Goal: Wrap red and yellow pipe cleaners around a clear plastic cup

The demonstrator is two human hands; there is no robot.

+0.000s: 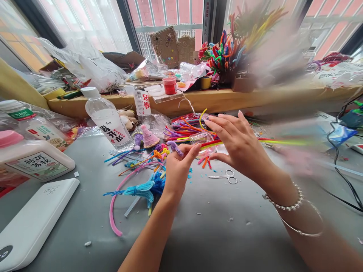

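Nearest me, my left hand (177,170) pinches a short purple pipe cleaner (175,148) between thumb and fingertips above the desk (215,234). My right hand (238,145) hovers open just beyond it, fingers spread. The small scissors (225,176) lie just under my right hand; a careless sweep could knock them. Farther off, the water bottle (106,119) might tip.

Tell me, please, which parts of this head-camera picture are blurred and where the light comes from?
In the head view, a smeared blur covers the right side, over the pipe-cleaner bouquet and the sill; daylight from the windows behind washes out the curtains; the right hand, left hand and scissors stay sharp.
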